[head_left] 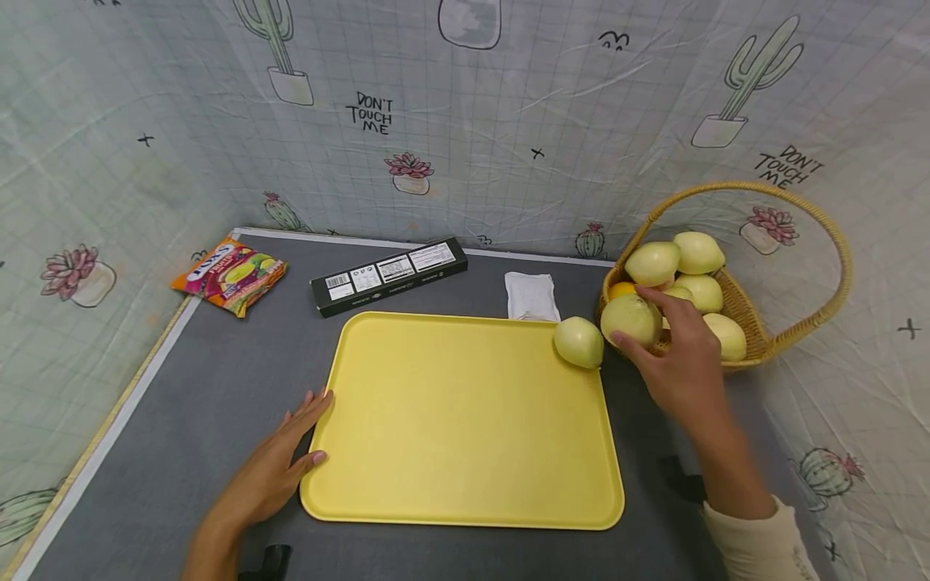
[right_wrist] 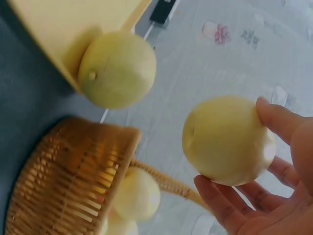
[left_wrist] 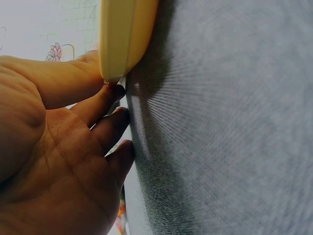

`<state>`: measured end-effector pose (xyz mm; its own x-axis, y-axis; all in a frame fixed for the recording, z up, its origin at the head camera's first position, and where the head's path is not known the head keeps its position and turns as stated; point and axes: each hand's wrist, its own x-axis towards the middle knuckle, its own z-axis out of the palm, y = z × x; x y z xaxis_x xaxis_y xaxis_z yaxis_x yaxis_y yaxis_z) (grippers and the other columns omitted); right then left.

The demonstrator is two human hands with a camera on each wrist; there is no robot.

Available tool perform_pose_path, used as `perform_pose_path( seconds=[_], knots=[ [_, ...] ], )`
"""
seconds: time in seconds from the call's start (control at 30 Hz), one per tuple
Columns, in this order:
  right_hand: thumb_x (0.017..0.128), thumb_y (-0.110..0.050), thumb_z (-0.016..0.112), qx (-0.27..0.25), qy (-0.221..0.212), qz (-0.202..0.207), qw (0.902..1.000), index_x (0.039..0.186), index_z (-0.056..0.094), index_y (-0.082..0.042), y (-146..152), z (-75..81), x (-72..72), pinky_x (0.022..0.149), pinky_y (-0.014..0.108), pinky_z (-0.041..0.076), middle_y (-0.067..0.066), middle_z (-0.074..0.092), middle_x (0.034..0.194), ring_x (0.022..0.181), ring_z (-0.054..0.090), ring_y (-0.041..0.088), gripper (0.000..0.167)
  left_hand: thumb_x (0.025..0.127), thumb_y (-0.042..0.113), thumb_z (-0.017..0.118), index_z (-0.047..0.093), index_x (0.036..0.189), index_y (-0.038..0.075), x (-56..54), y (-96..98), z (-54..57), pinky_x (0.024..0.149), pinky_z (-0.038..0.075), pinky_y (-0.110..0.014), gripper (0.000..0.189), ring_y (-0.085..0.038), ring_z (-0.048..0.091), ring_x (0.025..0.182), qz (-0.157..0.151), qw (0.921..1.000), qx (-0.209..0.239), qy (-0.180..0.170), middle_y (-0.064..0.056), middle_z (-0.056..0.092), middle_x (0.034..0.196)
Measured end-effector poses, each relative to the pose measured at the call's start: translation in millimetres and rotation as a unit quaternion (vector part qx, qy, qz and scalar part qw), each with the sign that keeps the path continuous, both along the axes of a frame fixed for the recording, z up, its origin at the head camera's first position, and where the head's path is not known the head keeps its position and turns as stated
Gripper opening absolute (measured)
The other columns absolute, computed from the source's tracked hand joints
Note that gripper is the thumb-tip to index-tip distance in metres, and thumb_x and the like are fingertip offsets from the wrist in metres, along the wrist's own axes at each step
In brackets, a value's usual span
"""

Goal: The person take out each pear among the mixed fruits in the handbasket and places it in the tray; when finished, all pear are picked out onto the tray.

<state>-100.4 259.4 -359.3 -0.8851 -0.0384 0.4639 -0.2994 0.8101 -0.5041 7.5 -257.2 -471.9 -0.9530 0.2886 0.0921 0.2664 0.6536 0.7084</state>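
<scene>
My right hand [head_left: 679, 355] holds a round, pale yellow-green fruit [right_wrist: 227, 139] between thumb and fingers, raised at the near left rim of the wicker basket [head_left: 751, 319]. Similar fruits [head_left: 701, 252] are piled inside, with something orange [head_left: 620, 289] partly hidden among them. Another such fruit [head_left: 578, 342] sits on the far right corner of the yellow tray [head_left: 465, 420]. At the tray's left edge rests my left hand [head_left: 272, 460], thumb and straight fingertips touching the rim. The left wrist view shows this thumb [left_wrist: 73, 81] against the tray's side.
Behind the tray lie a long black box [head_left: 390, 276] and a small white packet [head_left: 531, 296]. A colourful snack bag [head_left: 231, 276] is at the table's far left corner. The basket's tall handle [head_left: 843, 266] arches up on the right, close to the printed cloth wall [head_left: 479, 105].
</scene>
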Motion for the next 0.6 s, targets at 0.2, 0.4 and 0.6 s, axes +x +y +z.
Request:
perform_pose_path(
  seconds=[0.2,0.4,0.6],
  knots=[
    [0.083,-0.011,0.092,0.002,0.003,0.034,0.9994,0.149,0.060,-0.009,-15.1,-3.6,-0.5,0.083,0.034,0.043,0.021,0.065,0.136,0.114,0.061,0.035,0.073,0.095,0.007,0.074,0.035,0.167,0.009,-0.3,0.4,1.2,0.119,-0.001,0.003,0.082,0.019,0.006,0.154,0.001,0.9999,0.004,-0.009,-0.023,0.035,0.171],
    [0.084,-0.014,0.092,0.001,-0.007,0.060,0.9982,0.147,0.062,-0.009,-29.8,-13.2,-4.3,0.081,0.035,0.042,0.019,0.065,0.136,0.109,0.060,0.031,0.069,0.095,0.006,0.074,0.035,0.167,0.009,-0.5,1.0,2.8,0.119,-0.001,0.003,0.082,0.019,0.006,0.154,0.003,0.9999,0.003,-0.016,-0.023,0.034,0.172],
    [0.083,-0.017,0.093,-0.001,-0.018,0.081,0.9966,0.143,0.064,-0.010,-47.2,-19.4,-9.1,0.077,0.038,0.048,0.017,0.067,0.131,0.098,0.058,0.027,0.067,0.094,0.005,0.075,0.036,0.167,0.008,-0.1,1.0,2.9,0.118,-0.001,0.004,0.082,0.020,0.006,0.153,0.003,0.9999,0.002,-0.013,-0.023,0.035,0.171]
  ],
)
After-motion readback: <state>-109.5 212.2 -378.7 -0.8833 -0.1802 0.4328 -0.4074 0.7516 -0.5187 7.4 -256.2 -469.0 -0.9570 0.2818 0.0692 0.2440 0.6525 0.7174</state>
